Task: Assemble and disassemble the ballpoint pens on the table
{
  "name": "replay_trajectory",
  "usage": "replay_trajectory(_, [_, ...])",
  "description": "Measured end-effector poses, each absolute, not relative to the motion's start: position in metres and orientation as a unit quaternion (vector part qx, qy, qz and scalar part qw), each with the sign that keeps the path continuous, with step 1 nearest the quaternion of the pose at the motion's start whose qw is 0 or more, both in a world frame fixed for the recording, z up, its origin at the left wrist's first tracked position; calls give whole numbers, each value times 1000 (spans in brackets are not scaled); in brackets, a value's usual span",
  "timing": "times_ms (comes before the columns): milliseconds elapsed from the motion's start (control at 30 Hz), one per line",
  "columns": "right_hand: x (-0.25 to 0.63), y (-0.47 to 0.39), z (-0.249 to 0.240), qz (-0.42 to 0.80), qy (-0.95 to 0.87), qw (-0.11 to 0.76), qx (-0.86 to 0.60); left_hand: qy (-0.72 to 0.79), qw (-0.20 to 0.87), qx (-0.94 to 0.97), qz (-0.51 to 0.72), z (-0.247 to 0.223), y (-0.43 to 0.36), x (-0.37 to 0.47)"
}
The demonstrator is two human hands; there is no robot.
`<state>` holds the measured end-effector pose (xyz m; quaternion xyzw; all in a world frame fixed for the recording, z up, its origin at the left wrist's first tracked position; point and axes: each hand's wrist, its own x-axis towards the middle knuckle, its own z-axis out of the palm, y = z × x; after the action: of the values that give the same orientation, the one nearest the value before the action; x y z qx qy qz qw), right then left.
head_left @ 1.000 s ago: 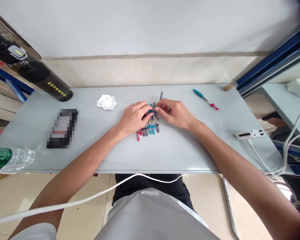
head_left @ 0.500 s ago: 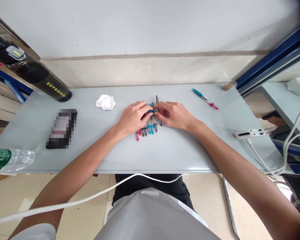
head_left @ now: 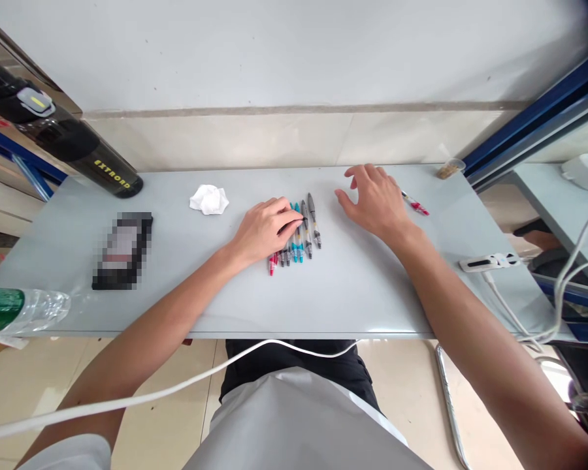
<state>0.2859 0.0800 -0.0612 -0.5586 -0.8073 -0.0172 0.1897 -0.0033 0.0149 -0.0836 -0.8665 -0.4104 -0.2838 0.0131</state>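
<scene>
Several pens lie side by side in a row at the middle of the grey table (head_left: 215, 287). They include a red one (head_left: 273, 263), teal ones (head_left: 297, 251) and a grey one (head_left: 314, 219) at the right end. My left hand (head_left: 267, 227) rests over the row's left part, thumb and fingers closed around pens whose upper parts it hides. My right hand (head_left: 375, 199) hovers with fingers apart and nothing in it, right of the row. Beside it lies a pen with a red tip (head_left: 418, 206); the hand covers its other end.
Crumpled white tissue (head_left: 209, 200), a blurred black phone-like object (head_left: 122, 251), a black bottle (head_left: 98, 160) and a green-labelled bottle (head_left: 24, 311) are on the left. At the right are a small cup (head_left: 449, 169) and a white device (head_left: 487, 262) with a cable.
My right hand has left the row of pens and moved right and away from me, its fingers spreading, over the separate pen. My left hand has stayed nearly in place.
</scene>
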Motion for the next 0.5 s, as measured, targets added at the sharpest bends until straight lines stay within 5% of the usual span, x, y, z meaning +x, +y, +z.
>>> replay_trajectory(300, [293,87,-74,17,-792,134,-596,-408,10,-857,-314,-83,16,-4])
replay_trajectory(500, [293,86,-70,27,-790,124,-600,-446,-112,-765,-452,-71,21,-9])
